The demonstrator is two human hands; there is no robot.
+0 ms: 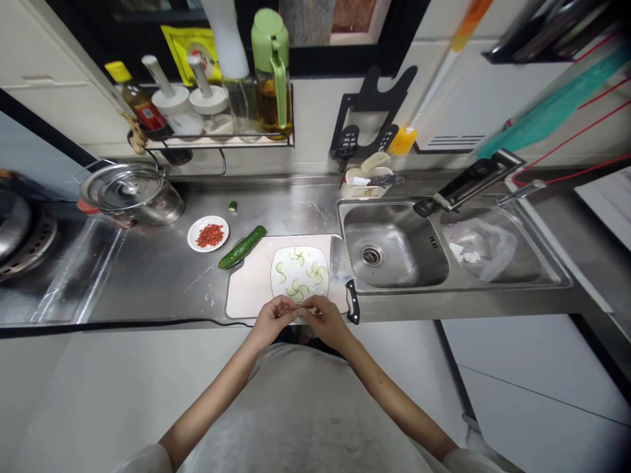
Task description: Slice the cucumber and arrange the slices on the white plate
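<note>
My left hand [275, 316] and my right hand [323, 318] meet at the counter's front edge, fingertips pinched together around a small cucumber slice [298, 307], mostly hidden by the fingers. Just beyond them, a white squarish plate [298, 272] rests on a pale cutting board [246, 286]. Thin cucumber slices [317, 272] lie on it in curved pinwheel groups, with a smaller group at its left. A knife [352, 302] with a black handle lies at the board's right edge. The cut cucumber [241, 248] lies across the board's upper left edge.
Left of the board stand a small plate [191, 239] of red diced pieces [210, 234], a cucumber end [233, 206] and a lidded steel pot [133, 194]. To the right is a sink [394, 263] with a faucet [458, 184] and a plastic bag [488, 246]. Bottles fill the rack [221, 143].
</note>
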